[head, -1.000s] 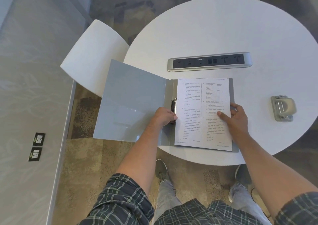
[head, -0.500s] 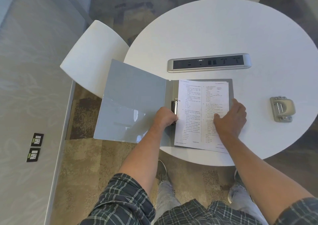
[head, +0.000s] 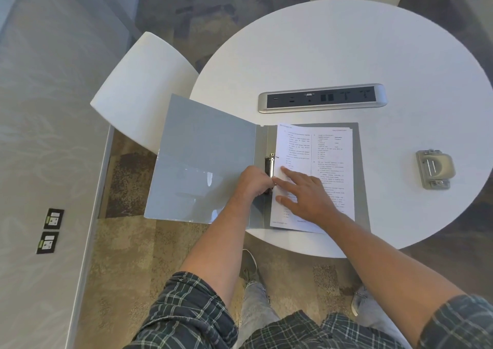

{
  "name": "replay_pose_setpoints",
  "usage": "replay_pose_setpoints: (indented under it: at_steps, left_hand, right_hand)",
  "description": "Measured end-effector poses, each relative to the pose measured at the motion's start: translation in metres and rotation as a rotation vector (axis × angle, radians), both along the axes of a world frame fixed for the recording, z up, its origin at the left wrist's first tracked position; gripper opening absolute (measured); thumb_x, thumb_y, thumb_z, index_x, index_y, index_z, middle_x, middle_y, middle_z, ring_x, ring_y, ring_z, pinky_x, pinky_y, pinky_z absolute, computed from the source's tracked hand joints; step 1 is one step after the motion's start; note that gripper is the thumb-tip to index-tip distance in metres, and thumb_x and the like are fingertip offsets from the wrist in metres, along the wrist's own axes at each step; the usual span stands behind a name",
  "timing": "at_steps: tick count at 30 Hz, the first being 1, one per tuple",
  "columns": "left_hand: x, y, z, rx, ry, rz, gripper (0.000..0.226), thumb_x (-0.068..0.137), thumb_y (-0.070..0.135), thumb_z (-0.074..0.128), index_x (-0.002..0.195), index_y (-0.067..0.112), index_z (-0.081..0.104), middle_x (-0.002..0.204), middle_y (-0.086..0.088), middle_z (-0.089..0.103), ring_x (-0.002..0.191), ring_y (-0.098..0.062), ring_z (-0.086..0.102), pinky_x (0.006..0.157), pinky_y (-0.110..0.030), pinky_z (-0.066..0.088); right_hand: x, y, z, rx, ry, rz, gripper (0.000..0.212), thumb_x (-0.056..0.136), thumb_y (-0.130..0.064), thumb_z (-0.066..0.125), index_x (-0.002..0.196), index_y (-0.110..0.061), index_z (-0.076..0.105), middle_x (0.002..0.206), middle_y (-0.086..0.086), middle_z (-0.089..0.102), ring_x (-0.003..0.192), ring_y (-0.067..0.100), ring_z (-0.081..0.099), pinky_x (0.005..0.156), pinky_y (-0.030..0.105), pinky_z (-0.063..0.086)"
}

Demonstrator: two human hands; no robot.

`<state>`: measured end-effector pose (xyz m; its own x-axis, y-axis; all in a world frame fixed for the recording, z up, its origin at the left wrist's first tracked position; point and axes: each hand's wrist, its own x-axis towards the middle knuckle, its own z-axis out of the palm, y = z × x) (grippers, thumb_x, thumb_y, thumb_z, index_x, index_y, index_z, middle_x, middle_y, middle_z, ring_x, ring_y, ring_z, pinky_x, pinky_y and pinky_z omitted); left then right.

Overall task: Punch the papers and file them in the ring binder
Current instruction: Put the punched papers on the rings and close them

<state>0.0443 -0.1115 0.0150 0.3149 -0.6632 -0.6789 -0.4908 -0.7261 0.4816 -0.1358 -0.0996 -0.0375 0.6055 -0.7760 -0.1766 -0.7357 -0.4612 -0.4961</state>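
The printed papers [head: 314,161] are a thin, light and limp stack, so they should be pressed flat near the punched edge, not lifted by a corner. They lie in the open grey ring binder [head: 205,159] on the white desk [head: 346,55]. The left hand [head: 253,183] is closed on the ring mechanism [head: 270,167]; the right hand [head: 306,196] lies open, fingers spread, on the sheets.

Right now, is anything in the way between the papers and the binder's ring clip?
Nothing visible lies between them. The papers lie in the open binder, their left edge at the ring clip. Only the left hand and right hand are there; whether the holes are threaded is unclear.
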Motion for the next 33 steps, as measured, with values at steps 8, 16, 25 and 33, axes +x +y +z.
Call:
replay_pose_setpoints:
  at_steps: [8,16,25,33]
  left_hand:
    - [0.002,0.004,-0.004,0.024,-0.032,-0.046,0.023,0.074,0.01,0.08,0.093,-0.003,0.079,0.081,-0.015,0.072,0.074,-0.024,0.064,0.081,-0.04,0.061]
    - [-0.005,0.008,-0.004,-0.016,-0.141,-0.1,0.013,0.075,0.018,0.081,0.081,0.008,0.076,0.08,-0.008,0.076,0.068,-0.022,0.065,0.062,-0.029,0.055]
    - [-0.005,0.016,-0.002,-0.097,-0.172,-0.121,0.043,0.07,0.04,0.091,0.082,0.019,0.055,0.089,-0.003,0.072,0.081,-0.023,0.069,0.066,-0.033,0.052]
    - [-0.003,0.019,-0.001,-0.05,-0.193,-0.109,0.048,0.069,0.051,0.09,0.069,0.017,0.056,0.068,0.0,0.063,0.066,-0.021,0.06,0.056,-0.029,0.045]
  right_hand:
    - [-0.007,-0.002,-0.005,-0.011,0.061,0.049,0.046,0.106,-0.049,0.049,0.15,-0.035,0.055,0.17,-0.003,0.029,0.154,0.02,0.033,0.124,0.045,0.023]
    - [-0.004,0.004,-0.01,-0.047,0.157,0.06,0.053,0.105,-0.052,0.045,0.157,-0.038,0.041,0.172,-0.004,0.023,0.157,0.021,0.026,0.125,0.048,0.016]
    - [-0.003,-0.003,-0.005,-0.007,0.093,0.013,0.057,0.102,-0.039,0.058,0.156,-0.03,0.042,0.168,-0.006,0.033,0.153,0.018,0.033,0.124,0.043,0.02]
    - [-0.014,0.003,-0.011,0.017,0.049,0.057,0.046,0.106,-0.038,0.053,0.151,-0.038,0.051,0.166,-0.006,0.035,0.152,0.021,0.033,0.123,0.043,0.024]
